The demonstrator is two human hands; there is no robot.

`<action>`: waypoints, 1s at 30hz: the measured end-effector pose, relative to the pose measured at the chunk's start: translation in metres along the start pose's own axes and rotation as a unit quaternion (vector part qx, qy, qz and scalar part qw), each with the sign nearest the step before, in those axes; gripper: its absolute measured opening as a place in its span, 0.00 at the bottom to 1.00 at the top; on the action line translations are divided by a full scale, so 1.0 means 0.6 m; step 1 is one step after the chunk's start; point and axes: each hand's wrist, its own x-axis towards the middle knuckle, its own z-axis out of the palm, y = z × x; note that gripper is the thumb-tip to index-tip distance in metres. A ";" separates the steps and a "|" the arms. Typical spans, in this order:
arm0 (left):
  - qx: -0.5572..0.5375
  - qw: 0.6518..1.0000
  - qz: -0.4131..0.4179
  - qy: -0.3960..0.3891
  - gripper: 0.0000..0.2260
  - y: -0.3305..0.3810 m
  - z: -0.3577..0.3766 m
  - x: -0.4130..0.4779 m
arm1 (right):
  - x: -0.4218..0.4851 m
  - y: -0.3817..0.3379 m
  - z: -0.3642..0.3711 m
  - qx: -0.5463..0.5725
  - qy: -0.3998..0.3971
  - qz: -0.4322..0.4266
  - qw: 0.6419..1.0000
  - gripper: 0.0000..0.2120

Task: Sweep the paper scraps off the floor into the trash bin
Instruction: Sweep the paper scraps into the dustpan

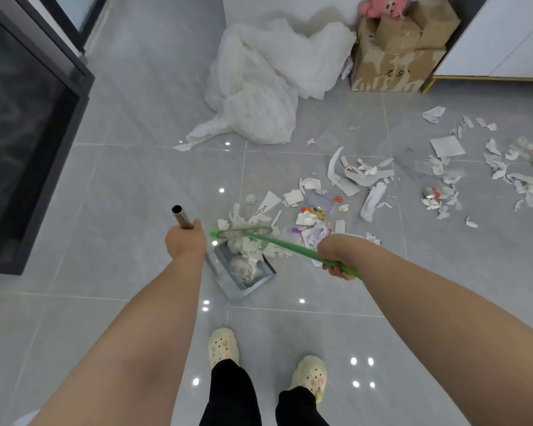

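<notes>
My left hand [183, 241] grips the metal handle [181, 217] of a grey dustpan [253, 282] that stands on the floor in front of my feet, with crumpled paper inside it. My right hand [334, 256] grips the green broom handle [290, 249]; the broom's head [240, 232] lies at the dustpan's mouth against a heap of paper scraps [308, 207]. More torn paper [446, 179] is scattered over the grey tiles to the right. No trash bin is in view.
A crumpled white plastic sheet [259, 87] lies on the floor ahead. Cardboard boxes [397, 53] with a pink plush toy [382, 6] stand at the back right beside a white cabinet [505, 41]. A dark glass-fronted unit [28, 133] fills the left side.
</notes>
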 end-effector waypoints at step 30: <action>-0.012 0.999 -0.037 0.011 0.09 -0.028 -0.070 0.024 | 0.047 -0.052 0.084 -0.049 -0.106 0.001 0.993 0.08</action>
